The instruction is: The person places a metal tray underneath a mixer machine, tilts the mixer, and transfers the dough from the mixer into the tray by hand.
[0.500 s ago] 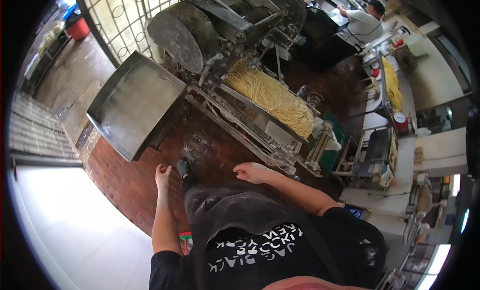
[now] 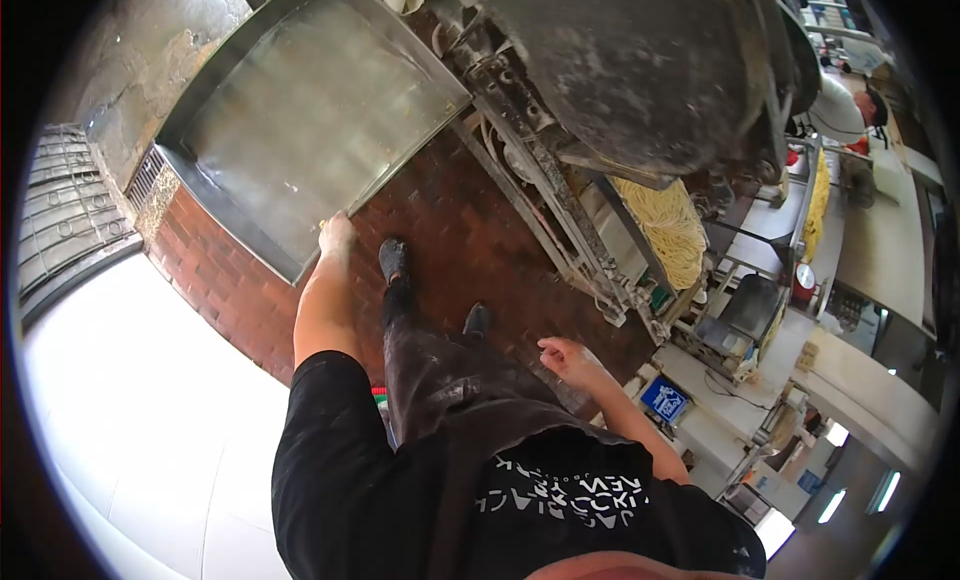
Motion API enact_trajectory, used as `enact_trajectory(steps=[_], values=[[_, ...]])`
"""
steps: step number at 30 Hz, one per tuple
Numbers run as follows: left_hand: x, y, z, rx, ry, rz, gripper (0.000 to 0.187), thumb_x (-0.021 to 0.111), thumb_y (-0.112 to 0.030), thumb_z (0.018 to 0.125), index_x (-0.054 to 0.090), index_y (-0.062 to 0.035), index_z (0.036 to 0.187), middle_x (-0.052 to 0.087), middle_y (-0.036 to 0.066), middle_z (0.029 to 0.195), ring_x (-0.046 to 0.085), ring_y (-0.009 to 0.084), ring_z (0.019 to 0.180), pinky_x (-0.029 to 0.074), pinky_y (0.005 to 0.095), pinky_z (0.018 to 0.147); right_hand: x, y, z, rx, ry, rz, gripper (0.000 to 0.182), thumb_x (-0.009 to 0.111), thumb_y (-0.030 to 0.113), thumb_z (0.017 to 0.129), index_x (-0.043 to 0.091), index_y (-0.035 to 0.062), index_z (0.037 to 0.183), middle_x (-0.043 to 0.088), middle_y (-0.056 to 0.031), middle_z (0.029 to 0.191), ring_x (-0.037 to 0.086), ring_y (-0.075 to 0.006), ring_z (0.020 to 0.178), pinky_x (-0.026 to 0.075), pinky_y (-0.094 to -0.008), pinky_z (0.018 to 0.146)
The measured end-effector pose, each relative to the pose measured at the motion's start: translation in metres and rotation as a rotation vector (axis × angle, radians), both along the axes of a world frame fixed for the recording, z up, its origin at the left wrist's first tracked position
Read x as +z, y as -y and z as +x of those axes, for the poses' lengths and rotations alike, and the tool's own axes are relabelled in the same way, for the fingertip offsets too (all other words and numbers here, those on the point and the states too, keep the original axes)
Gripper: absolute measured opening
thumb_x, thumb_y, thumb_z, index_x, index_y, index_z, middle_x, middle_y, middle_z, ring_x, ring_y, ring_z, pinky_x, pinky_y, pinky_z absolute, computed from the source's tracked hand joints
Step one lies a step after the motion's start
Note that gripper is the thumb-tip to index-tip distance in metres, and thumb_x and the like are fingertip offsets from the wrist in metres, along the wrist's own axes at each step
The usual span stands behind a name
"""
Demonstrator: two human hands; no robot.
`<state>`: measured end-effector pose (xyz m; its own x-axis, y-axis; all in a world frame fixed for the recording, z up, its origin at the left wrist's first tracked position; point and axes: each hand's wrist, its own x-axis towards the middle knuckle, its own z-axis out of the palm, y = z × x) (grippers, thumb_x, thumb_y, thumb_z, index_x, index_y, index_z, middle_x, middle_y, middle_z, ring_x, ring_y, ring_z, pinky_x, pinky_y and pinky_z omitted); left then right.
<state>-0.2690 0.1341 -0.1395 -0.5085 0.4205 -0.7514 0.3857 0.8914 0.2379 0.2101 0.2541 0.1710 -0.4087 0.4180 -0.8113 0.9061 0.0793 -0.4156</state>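
A large metal tray with raised sides stands at the upper left, its bottom bare apart from a few small specks. My left hand is at the tray's near corner, its fingers closed on the rim there. Lower right of it, my right hand hangs over the floor in front of my apron, fingers loosely curled and apart, with nothing in them. Yellow noodles lie in the machine, partly hidden behind its big round dark cover.
Red brick floor lies below the tray. The machine's metal rails run along the right of my feet. A person in white is at the far upper right, near another pile of noodles. A white surface fills the lower left.
I have stepped closer to the tray, which now looks larger. My left hand has reached forward and taken hold of its rim. My right hand has moved to the right.
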Motion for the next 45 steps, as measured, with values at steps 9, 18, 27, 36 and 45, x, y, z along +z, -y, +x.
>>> enact_trajectory(steps=[9,18,27,36,45], values=[[0.051,0.039,0.000,-0.145,-0.176,0.246,0.026,0.054,-0.014,0.090,0.077,-0.0072,0.098,0.073,0.025,0.094,0.071,0.0434,0.095,0.056,0.0525,0.086,-0.017,-0.058,-0.171,0.441,-0.405,0.461,0.064,0.075,0.017,0.088,0.049,0.0064,0.146,0.058,-0.0188,0.140,0.054,-0.0383,0.130,0.045,-0.0465,0.108],[0.277,0.089,-0.017,-0.019,0.008,0.239,0.020,0.065,-0.021,0.092,0.073,-0.0043,0.099,0.070,0.024,0.089,0.069,0.0428,0.089,0.052,0.0490,0.078,-0.050,-0.135,-0.385,1.123,-0.341,0.545,0.033,0.071,0.029,0.091,0.073,0.0099,0.116,0.072,-0.0143,0.117,0.065,-0.0311,0.117,0.048,-0.0476,0.103],[0.344,0.223,-0.043,0.106,-0.055,0.473,0.026,0.071,-0.017,0.095,0.075,0.0018,0.113,0.077,0.014,0.093,0.067,0.0171,0.084,0.052,0.0316,0.082,0.033,-0.070,-0.398,0.991,-0.728,0.705,0.035,0.077,0.042,0.082,0.080,0.0105,0.098,0.077,-0.0127,0.095,0.074,-0.0343,0.097,0.059,-0.0453,0.085],[0.537,0.189,0.093,-0.363,-0.181,0.377,0.032,0.073,-0.027,0.095,0.072,0.0049,0.096,0.070,0.016,0.072,0.061,0.0196,0.064,0.048,0.0382,0.063,0.212,-0.014,-0.101,0.591,-0.528,0.622,0.055,0.070,0.065,0.083,0.076,0.0108,0.091,0.074,-0.0160,0.085,0.072,-0.0386,0.087,0.056,-0.0494,0.074],[0.471,0.112,0.384,-1.023,0.163,0.504,0.037,0.073,-0.030,0.090,0.060,0.0034,0.078,0.053,0.025,0.065,0.053,0.0455,0.061,0.041,0.0486,0.057,0.197,0.147,0.326,-0.054,-0.193,0.625,0.056,0.070,0.065,0.083,0.075,0.0097,0.088,0.072,-0.0154,0.082,0.071,-0.0390,0.087,0.055,-0.0500,0.075]])
